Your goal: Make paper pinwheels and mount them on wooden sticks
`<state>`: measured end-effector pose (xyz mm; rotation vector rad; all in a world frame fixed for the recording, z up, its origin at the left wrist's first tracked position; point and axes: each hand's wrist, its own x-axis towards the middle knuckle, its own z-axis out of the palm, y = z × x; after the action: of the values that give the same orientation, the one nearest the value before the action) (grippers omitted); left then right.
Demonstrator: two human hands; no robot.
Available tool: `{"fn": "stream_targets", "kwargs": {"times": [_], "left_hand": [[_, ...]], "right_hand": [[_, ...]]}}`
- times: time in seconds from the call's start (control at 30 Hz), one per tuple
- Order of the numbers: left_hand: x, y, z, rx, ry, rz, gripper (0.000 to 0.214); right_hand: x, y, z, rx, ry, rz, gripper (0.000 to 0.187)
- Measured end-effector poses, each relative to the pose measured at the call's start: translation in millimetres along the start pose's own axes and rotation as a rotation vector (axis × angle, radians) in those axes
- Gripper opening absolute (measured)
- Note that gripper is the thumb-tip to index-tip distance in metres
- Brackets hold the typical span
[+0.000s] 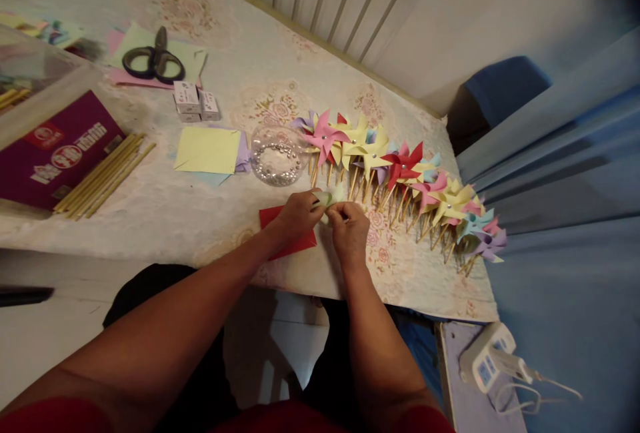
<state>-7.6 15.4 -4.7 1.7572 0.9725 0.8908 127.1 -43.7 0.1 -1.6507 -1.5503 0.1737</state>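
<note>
My left hand (299, 214) and my right hand (350, 227) meet near the table's front edge, both closed on a pale green paper pinwheel (331, 197). The left fingers grip its left side, while the right fingertips pinch it low on the right. Whether a pin or stick is in the right fingers is hidden. Red paper (295, 244) lies partly under my left hand and wrist. Just behind the hands stands a clear round dish (277, 158) with small shiny fasteners in it. Finished-looking paper pinwheels (404, 163) on sticks lie in a row to the right.
Yellow paper (207, 150) lies over purple and blue sheets. Small boxes (193, 102) and black-handled scissors (155, 59) sit farther back left. Thin sticks (107, 174) lean on a purple box (57, 153). A white power strip (487, 356) is at lower right, beside blue curtains (560, 253).
</note>
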Motion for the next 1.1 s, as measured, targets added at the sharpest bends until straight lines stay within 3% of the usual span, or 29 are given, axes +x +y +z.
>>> {"fn": "stream_targets", "kwargs": {"times": [0.1, 0.17, 0.33, 0.4, 0.6, 0.83, 0.9, 1.03, 1.1], "left_hand": [[1, 1, -0.1, 0.000, -0.010, 0.014, 0.023], [1, 1, -0.2, 0.004, -0.018, 0.025, 0.024], [1, 0, 0.2, 0.007, -0.024, 0.047, 0.021], [1, -1, 0.6, 0.011, -0.029, 0.050, 0.021], [1, -4, 1.3, 0.045, -0.041, 0.038, 0.023], [2, -6, 1.8, 0.086, -0.013, 0.056, 0.023], [2, -7, 2.0, 0.092, -0.010, 0.053, 0.022], [3, -9, 2.3, 0.104, -0.007, 0.038, 0.023], [4, -9, 2.4, 0.103, -0.005, 0.045, 0.023]], "right_hand": [[5, -2, -9, -0.082, -0.046, -0.197, 0.023], [7, -1, -12, -0.082, -0.072, -0.238, 0.023], [2, 8, -2, 0.085, -0.061, 0.072, 0.018], [1, 9, 1, 0.112, -0.049, 0.129, 0.017], [4, 1, -7, -0.041, -0.051, -0.171, 0.022], [-2, 3, 4, 0.104, -0.034, 0.187, 0.016], [-2, 2, 3, 0.069, -0.028, 0.121, 0.018], [4, 0, -5, -0.057, -0.056, -0.147, 0.023], [5, 1, -6, -0.049, -0.071, -0.170, 0.023]]}}
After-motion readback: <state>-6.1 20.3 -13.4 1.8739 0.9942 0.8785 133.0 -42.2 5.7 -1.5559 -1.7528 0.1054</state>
